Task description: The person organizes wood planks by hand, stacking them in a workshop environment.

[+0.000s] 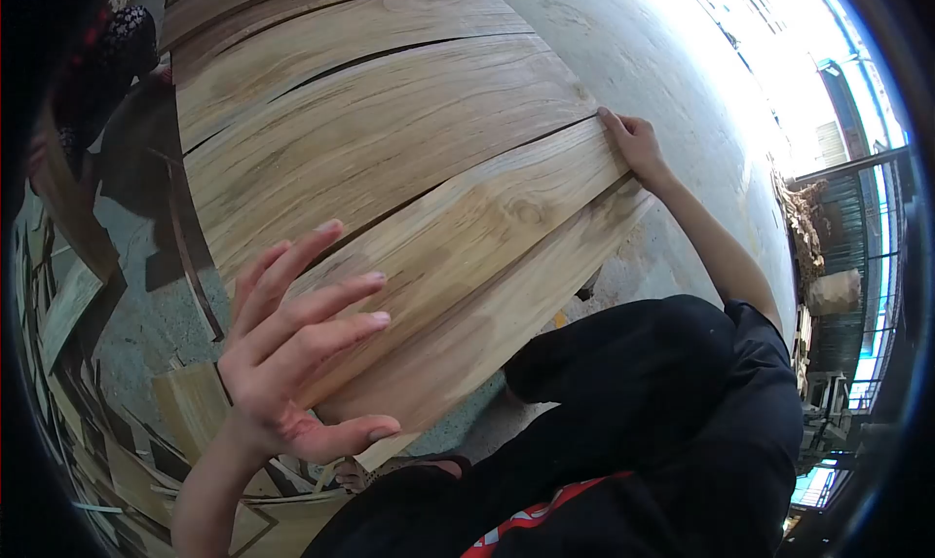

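Several thin wood veneer sheets lie side by side in front of me, with dark gaps between them. My right hand (640, 149) grips the right end of a veneer sheet with a knot (487, 222), thumb on top and the other fingers mostly hidden at its edge. This sheet partly overlaps a lower sheet (487, 329) nearer my legs. Over the left end of the knotted sheet, my left hand (278, 349) is raised with fingers spread and holds nothing. Beyond the knotted sheet lies a wide veneer sheet (390, 120).
Offcuts and wood strips (107, 431) are heaped on the floor at the left. A narrow strip (185, 237) hangs near the sheets' left ends. A person in dark patterned clothing (127, 42) is at upper left. Concrete floor (672, 71) extends to the right, toward stacked wood (804, 222).
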Available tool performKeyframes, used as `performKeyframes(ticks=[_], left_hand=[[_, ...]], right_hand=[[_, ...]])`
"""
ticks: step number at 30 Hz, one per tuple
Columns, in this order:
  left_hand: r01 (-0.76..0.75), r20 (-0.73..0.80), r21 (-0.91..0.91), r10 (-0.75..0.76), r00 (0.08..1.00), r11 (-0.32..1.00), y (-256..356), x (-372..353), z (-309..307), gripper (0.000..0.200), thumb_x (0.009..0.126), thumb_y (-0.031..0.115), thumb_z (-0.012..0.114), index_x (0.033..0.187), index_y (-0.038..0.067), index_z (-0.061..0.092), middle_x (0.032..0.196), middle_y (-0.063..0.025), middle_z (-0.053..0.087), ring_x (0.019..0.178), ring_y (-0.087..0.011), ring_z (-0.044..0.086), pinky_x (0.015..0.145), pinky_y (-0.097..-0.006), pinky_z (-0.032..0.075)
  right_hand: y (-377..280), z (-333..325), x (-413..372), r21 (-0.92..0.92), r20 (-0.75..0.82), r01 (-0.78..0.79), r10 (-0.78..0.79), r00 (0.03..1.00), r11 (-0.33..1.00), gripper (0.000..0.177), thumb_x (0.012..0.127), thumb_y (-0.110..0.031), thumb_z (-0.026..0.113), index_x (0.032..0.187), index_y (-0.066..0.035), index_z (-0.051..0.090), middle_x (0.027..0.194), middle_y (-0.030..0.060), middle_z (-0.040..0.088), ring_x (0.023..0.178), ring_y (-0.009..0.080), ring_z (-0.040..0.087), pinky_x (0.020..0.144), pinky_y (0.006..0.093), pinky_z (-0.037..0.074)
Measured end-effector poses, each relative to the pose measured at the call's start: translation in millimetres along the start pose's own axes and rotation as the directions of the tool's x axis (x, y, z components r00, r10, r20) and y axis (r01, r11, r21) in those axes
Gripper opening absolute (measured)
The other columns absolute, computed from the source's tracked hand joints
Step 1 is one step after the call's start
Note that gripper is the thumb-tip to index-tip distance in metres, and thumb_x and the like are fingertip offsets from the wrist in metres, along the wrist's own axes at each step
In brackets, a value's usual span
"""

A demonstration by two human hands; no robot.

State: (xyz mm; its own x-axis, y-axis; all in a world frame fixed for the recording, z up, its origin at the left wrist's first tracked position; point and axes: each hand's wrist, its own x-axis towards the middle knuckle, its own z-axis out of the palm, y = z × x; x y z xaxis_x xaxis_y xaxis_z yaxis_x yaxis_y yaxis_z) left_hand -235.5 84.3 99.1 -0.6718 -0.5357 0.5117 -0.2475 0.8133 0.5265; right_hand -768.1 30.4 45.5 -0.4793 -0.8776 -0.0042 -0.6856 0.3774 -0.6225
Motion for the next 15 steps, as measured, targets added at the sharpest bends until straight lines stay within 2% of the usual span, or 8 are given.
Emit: performKeyframes(ticks=[2, 4, 5, 6, 8, 10, 13, 15], left_hand=[[-0.036, -0.054, -0.096, 0.031, 0.998, 0.995, -6, 2, 5, 0.064, 0.085, 0.067, 0.069, 0.105, 0.006, 0.075, 0.107, -0.0127, 0.076, 0.124, -0.0442, 0.062, 0.109, -0.0547, 0.041], [-0.085, -0.088, -0.168, 0.071, 0.994, 0.982, -15, 0, 10, 0.075, 0.091, 0.074, 0.056, 0.103, 0.002, 0.074, 0.103, -0.0171, 0.076, 0.12, -0.0465, 0.063, 0.106, -0.0562, 0.044], [-0.131, -0.126, -0.226, 0.105, 0.987, 0.965, -21, -1, 13, 0.069, 0.09, 0.069, 0.061, 0.101, 0.003, 0.075, 0.1, -0.0152, 0.076, 0.118, -0.0438, 0.065, 0.103, -0.0526, 0.046], [-0.159, -0.168, -0.272, 0.116, 0.979, 0.949, -27, -3, 15, 0.063, 0.089, 0.065, 0.066, 0.098, 0.004, 0.075, 0.098, -0.0132, 0.076, 0.115, -0.0412, 0.067, 0.1, -0.049, 0.049], [-0.215, -0.292, -0.304, 0.124, 0.948, 0.928, -43, -12, 19, 0.055, 0.092, 0.057, 0.067, 0.095, 0.003, 0.075, 0.092, -0.0109, 0.076, 0.108, -0.037, 0.07, 0.093, -0.0428, 0.053], [-0.172, -0.431, -0.303, 0.026, 0.902, 0.938, -66, -28, 21, 0.05, 0.099, 0.049, 0.062, 0.094, 0.001, 0.075, 0.088, -0.0099, 0.076, 0.098, -0.035, 0.072, 0.084, -0.0397, 0.056], [0.182, -0.614, -0.366, -0.384, 0.689, 0.913, -79, -82, -3, 0.05, 0.113, 0.035, 0.039, 0.104, -0.002, 0.07, 0.101, -0.0128, 0.075, 0.101, -0.0287, 0.069, 0.086, -0.0361, 0.055], [0.616, -0.691, -0.054, -0.475, 0.544, 0.786, -99, -153, -22, 0.037, 0.109, 0.031, 0.051, 0.105, -0.001, 0.07, 0.101, -0.0106, 0.075, 0.092, -0.0228, 0.07, 0.087, -0.0331, 0.053]], right_hand=[[4, -3, 3, 0.014, 0.022, 0.021, -0.021, 1.0, 1.0, 0.058, 0.1, -0.051, 0.063, 0.098, 0.004, 0.077, 0.077, 0.0056, 0.07, 0.077, 0.013, 0.062, 0.074, 0.0362, 0.052], [4, -12, 9, -0.161, 0.021, 0.008, -0.005, 1.0, 0.987, 0.053, 0.1, -0.05, 0.063, 0.095, 0.001, 0.077, 0.074, -0.0013, 0.066, 0.073, 0.0096, 0.059, 0.071, 0.0309, 0.049], [11, -14, 17, -0.246, 0.038, 0.008, 0.001, 0.999, 0.969, 0.051, 0.101, -0.049, 0.063, 0.094, -0.001, 0.077, 0.072, -0.0047, 0.063, 0.071, 0.0079, 0.057, 0.069, 0.0283, 0.048], [45, -18, 36, -0.21, 0.078, 0.054, -0.039, 0.996, 0.976, 0.056, 0.103, -0.05, 0.057, 0.108, 0.003, 0.073, 0.091, 0.0016, 0.063, 0.088, 0.0096, 0.055, 0.081, 0.0318, 0.049], [132, -40, 103, -0.215, 0.224, 0.045, 0.004, 0.975, 0.976, 0.054, 0.109, -0.044, 0.044, 0.146, -0.006, 0.053, 0.127, 0.0046, 0.064, 0.119, 0.015, 0.057, 0.105, 0.0302, 0.042], [115, -47, 111, -0.28, 0.212, 0.041, 0.02, 0.977, 0.959, 0.055, 0.109, -0.044, 0.044, 0.148, -0.007, 0.052, 0.133, 0.0062, 0.062, 0.124, 0.0158, 0.056, 0.108, 0.0312, 0.041], [103, -45, 136, -0.311, 0.172, -0.056, 0.114, 0.978, 0.949, 0.057, 0.108, -0.044, 0.043, 0.151, -0.007, 0.049, 0.142, 0.0085, 0.059, 0.13, 0.0171, 0.054, 0.112, 0.0326, 0.039], [88, -52, 134, -0.24, 0.157, -0.057, 0.096, 0.983, 0.969, 0.058, 0.108, -0.043, 0.043, 0.153, -0.008, 0.048, 0.148, 0.0101, 0.057, 0.135, 0.0179, 0.053, 0.114, 0.0336, 0.038]])
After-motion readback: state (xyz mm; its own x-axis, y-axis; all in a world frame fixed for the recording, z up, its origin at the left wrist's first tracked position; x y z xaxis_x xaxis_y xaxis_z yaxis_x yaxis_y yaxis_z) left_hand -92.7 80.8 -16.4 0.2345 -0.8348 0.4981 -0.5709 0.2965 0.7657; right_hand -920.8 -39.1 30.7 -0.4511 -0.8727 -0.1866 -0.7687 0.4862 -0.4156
